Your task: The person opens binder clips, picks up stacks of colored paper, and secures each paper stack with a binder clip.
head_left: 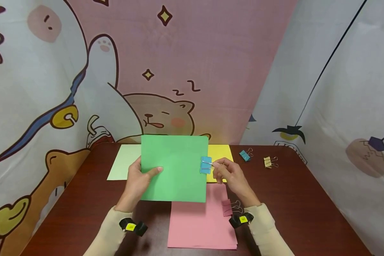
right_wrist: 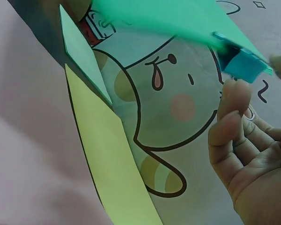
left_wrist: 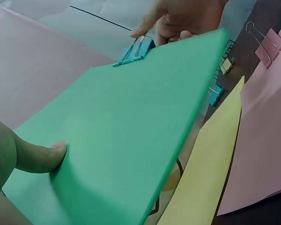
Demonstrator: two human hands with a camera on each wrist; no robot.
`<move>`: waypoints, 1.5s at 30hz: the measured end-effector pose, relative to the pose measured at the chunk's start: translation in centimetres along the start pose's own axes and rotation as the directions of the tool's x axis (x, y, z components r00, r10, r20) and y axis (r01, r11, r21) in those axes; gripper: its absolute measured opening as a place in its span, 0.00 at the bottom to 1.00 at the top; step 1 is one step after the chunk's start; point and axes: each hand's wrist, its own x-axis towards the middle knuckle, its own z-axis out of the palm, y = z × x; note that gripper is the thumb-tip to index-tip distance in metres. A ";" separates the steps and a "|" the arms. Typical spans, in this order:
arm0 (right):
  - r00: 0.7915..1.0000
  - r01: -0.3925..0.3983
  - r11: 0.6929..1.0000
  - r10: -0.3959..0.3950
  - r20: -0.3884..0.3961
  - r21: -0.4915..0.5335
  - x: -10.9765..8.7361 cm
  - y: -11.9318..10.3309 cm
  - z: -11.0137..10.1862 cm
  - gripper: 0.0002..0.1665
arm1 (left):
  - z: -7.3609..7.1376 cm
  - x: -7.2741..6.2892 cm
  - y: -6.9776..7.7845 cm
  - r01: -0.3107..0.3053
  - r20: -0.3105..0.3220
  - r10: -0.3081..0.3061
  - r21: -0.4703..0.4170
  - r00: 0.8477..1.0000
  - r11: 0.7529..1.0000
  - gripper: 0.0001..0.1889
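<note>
A stack of green paper [head_left: 176, 153] is held up above the table by my left hand [head_left: 137, 183], which grips its left edge with the thumb lying across the front. On the stack's right edge sits a blue binder clip [head_left: 206, 165]. My right hand [head_left: 233, 177] pinches the clip's wire handles between thumb and fingers. In the left wrist view, the right thumb presses on a handle of the blue clip [left_wrist: 136, 50]. The right wrist view shows the fingers behind the clip [right_wrist: 243, 65]. Below the green stack lies pink paper [head_left: 201, 227] with a pink binder clip [head_left: 227, 208] on its right edge.
Behind the green stack lie pale green paper [head_left: 123, 163] at the left and yellow paper [head_left: 222, 153] at the right. Another blue binder clip [head_left: 244, 155] and a yellow binder clip [head_left: 267, 162] rest on the brown table [head_left: 307, 213] at the back right. A printed cloth [head_left: 211, 53] hangs behind.
</note>
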 end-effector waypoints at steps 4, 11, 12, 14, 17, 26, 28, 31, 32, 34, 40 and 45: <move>1.000 -0.007 1.000 0.007 0.010 0.004 0.1 0.2 0.0 0.20 | 0.0 0.1 -0.1 0.002 0.009 -0.002 0.001 1.000 1.000 0.29; 0.998 -0.059 0.998 0.060 0.025 -0.028 0.2 0.2 -0.1 0.16 | -0.3 0.1 -0.1 0.027 0.038 -0.027 0.009 0.999 1.000 0.29; 0.997 -0.072 0.997 0.073 0.023 -0.041 0.2 0.2 -0.1 0.16 | -0.4 0.1 -0.1 0.029 0.046 -0.029 0.008 0.999 1.000 0.29; 0.995 -0.099 0.992 0.100 0.017 -0.072 0.2 0.0 -0.1 0.17 | -0.6 0.3 -0.1 0.030 0.059 -0.031 0.011 0.998 0.999 0.29; 0.990 -0.136 0.983 0.137 0.004 -0.121 0.2 -0.3 0.0 0.18 | -1.1 0.4 -0.2 0.042 0.076 -0.044 0.025 0.996 0.999 0.30; 0.977 -0.213 0.952 0.212 -0.025 -0.218 0.5 -1.5 1.3 0.22 | -3.0 0.9 -0.9 0.059 0.125 -0.069 0.080 0.990 0.995 0.28; 0.975 -0.218 0.947 0.220 -0.021 -0.237 0.6 -1.6 1.6 0.23 | -3.5 1.0 -1.1 0.064 0.134 -0.078 0.109 0.988 0.992 0.28; 0.975 -0.217 0.943 0.222 -0.007 -0.251 0.7 -1.6 2.3 0.24 | -4.2 1.0 -1.7 0.050 0.156 -0.075 0.161 0.985 0.986 0.28; 0.975 -0.213 0.944 0.221 0.001 -0.253 0.8 -1.6 2.5 0.25 | -4.5 1.0 -1.9 0.046 0.163 -0.075 0.177 0.984 0.983 0.28; 0.974 -0.216 0.942 0.226 0.013 -0.256 0.8 -1.5 3.0 0.25 | -5.0 1.0 -2.4 0.039 0.176 -0.076 0.205 0.981 0.978 0.28; 0.970 -0.213 0.936 0.237 0.055 -0.279 1.1 -1.4 4.2 0.28 | -6.5 1.0 -3.6 0.048 0.196 -0.095 0.234 0.976 0.971 0.28; 0.967 -0.211 0.926 0.245 0.073 -0.313 1.5 -1.2 5.3 0.30 | -7.7 1.1 -4.1 0.042 0.215 -0.096 0.241 0.972 0.970 0.26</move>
